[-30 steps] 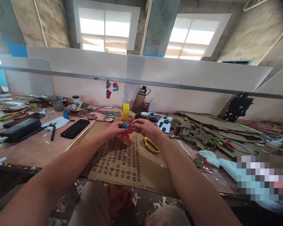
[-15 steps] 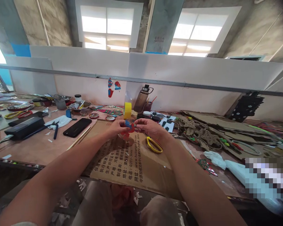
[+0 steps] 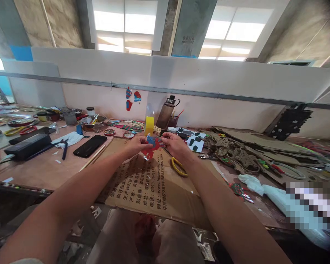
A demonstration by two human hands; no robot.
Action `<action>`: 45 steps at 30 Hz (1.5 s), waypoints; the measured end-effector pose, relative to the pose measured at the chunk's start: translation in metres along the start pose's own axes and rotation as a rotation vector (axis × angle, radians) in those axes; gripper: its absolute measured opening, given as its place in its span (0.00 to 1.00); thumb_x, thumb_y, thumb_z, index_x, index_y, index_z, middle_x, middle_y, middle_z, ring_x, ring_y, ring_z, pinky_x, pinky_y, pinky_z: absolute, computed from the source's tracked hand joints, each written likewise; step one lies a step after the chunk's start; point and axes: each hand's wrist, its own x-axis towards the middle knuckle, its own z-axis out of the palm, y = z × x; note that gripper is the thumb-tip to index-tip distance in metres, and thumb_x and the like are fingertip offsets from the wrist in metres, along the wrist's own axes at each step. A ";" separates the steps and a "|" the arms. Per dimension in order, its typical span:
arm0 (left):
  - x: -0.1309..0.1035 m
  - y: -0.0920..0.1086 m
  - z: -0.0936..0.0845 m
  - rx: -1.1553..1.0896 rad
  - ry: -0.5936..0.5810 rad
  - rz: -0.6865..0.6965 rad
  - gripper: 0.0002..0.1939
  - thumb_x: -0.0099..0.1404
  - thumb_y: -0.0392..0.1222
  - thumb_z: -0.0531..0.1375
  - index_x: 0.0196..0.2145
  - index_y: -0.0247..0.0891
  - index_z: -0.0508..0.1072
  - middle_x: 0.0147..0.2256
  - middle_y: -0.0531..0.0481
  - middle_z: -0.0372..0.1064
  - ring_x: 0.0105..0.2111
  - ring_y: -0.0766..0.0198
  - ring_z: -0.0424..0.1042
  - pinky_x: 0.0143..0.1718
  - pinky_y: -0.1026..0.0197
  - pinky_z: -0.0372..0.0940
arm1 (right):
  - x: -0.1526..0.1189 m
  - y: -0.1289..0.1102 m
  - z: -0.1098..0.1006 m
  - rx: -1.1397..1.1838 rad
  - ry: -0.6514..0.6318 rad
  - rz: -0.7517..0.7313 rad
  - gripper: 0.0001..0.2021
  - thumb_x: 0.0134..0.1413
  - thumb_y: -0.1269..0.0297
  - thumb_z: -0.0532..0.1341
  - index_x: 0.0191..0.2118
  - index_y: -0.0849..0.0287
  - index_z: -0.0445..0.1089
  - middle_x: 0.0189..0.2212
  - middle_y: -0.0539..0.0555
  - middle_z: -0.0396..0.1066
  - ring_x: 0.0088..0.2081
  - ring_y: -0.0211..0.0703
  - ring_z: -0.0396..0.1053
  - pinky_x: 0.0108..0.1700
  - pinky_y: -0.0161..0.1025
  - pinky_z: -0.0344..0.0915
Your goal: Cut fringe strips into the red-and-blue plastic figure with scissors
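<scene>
Between my two hands, above a printed cardboard sheet, is a small red and blue cut-out piece with a shiny, clear edge. My left hand pinches it from the left. On its right side, the fingers of my right hand are closed at its edge; their tips are partly hidden. Yellow-handled scissors lie on the cardboard below my right hand, with only the handle plainly visible. Just behind the hands stands a roll of yellow tape.
A black phone, pliers and a black box with a cable lie to the left. Behind are a bottle and similar red-blue pieces on the white board. Rope stars and cardboard scraps pile up right.
The red and blue piece has been turned and shows more of its face. My hands have moved slightly apart, and the view has shifted a little.
</scene>
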 end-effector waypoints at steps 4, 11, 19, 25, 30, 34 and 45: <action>-0.001 -0.002 0.006 -0.145 -0.027 -0.109 0.21 0.45 0.51 0.75 0.27 0.33 0.73 0.24 0.52 0.71 0.21 0.69 0.66 0.24 0.66 0.58 | 0.009 0.003 -0.012 -0.025 0.195 0.008 0.20 0.35 0.60 0.75 0.33 0.54 0.66 0.24 0.45 0.65 0.26 0.36 0.61 0.30 0.36 0.61; 0.000 -0.002 0.010 -0.424 0.078 -0.189 0.21 0.42 0.44 0.77 0.29 0.33 0.73 0.27 0.51 0.74 0.24 0.69 0.70 0.27 0.66 0.64 | 0.000 -0.002 -0.016 -0.087 0.104 0.099 0.21 0.49 0.40 0.68 0.32 0.55 0.70 0.28 0.51 0.70 0.27 0.38 0.63 0.29 0.37 0.62; -0.002 0.000 0.016 -0.405 0.020 -0.195 0.22 0.44 0.42 0.78 0.34 0.30 0.77 0.30 0.47 0.76 0.25 0.67 0.72 0.28 0.65 0.66 | -0.007 0.002 -0.009 -0.216 0.048 0.005 0.21 0.33 0.50 0.77 0.26 0.58 0.71 0.20 0.47 0.65 0.24 0.33 0.57 0.29 0.36 0.55; -0.003 0.004 0.013 -0.323 -0.084 -0.135 0.22 0.48 0.43 0.76 0.38 0.30 0.78 0.34 0.43 0.78 0.26 0.66 0.73 0.22 0.66 0.65 | -0.007 0.000 -0.011 -0.180 0.103 -0.002 0.20 0.38 0.52 0.76 0.25 0.58 0.68 0.17 0.45 0.63 0.21 0.32 0.56 0.26 0.33 0.54; -0.004 0.004 0.016 -0.314 -0.040 -0.168 0.14 0.49 0.36 0.75 0.30 0.31 0.76 0.28 0.47 0.76 0.23 0.68 0.72 0.23 0.67 0.65 | -0.006 -0.010 -0.007 -0.171 0.103 -0.025 0.19 0.52 0.47 0.69 0.30 0.59 0.69 0.23 0.47 0.69 0.23 0.33 0.62 0.28 0.32 0.60; -0.002 0.003 0.014 -0.412 0.101 -0.203 0.14 0.51 0.34 0.74 0.32 0.33 0.73 0.30 0.48 0.76 0.25 0.66 0.75 0.26 0.66 0.69 | -0.013 -0.025 -0.022 -0.425 0.265 -0.116 0.16 0.64 0.50 0.59 0.35 0.59 0.69 0.30 0.51 0.73 0.27 0.35 0.67 0.31 0.33 0.65; -0.002 0.020 0.005 -0.646 0.279 -0.164 0.09 0.56 0.28 0.68 0.33 0.34 0.73 0.28 0.50 0.77 0.23 0.67 0.74 0.22 0.67 0.67 | -0.059 -0.015 -0.035 -1.800 -0.085 0.262 0.14 0.60 0.69 0.60 0.50 0.67 0.75 0.51 0.73 0.75 0.50 0.58 0.75 0.47 0.43 0.68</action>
